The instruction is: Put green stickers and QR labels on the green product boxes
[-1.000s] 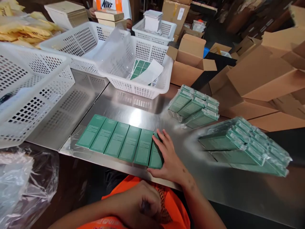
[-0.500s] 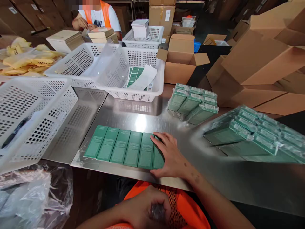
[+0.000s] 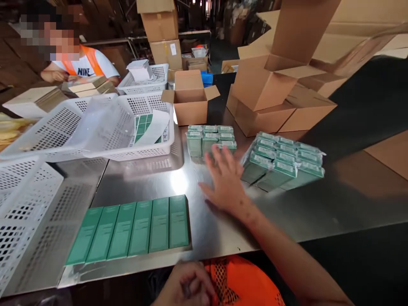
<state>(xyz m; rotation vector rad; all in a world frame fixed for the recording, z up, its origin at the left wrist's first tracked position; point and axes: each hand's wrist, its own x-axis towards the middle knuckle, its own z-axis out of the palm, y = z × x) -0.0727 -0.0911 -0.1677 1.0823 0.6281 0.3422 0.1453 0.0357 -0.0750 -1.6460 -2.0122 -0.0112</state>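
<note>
My right hand [image 3: 225,180] is open with fingers spread, slightly blurred, over the metal table. Its fingertips overlap the front of a smaller plastic-wrapped block of green boxes [image 3: 195,144]; whether they touch it I cannot tell. Right of the hand stands a larger wrapped block of green boxes [image 3: 283,159]. A row of several green boxes [image 3: 145,227] lies flat, side by side, near the table's front edge. Low in front of my body, my left hand [image 3: 189,284] is closed with curled fingers; what it holds, if anything, is hidden.
White perforated baskets [image 3: 149,149] stand along the left and back; one holds green-printed sheets [image 3: 143,127]. An open carton [image 3: 191,110] sits behind the smaller block, with more open cartons [image 3: 261,89] at back right. A co-worker in an orange vest [image 3: 92,61] sits across the table.
My right hand has left the row's right end and moved right and away toward the smaller wrapped block. The view has turned right. Clear plastic seen in my left fist is no longer visible.
</note>
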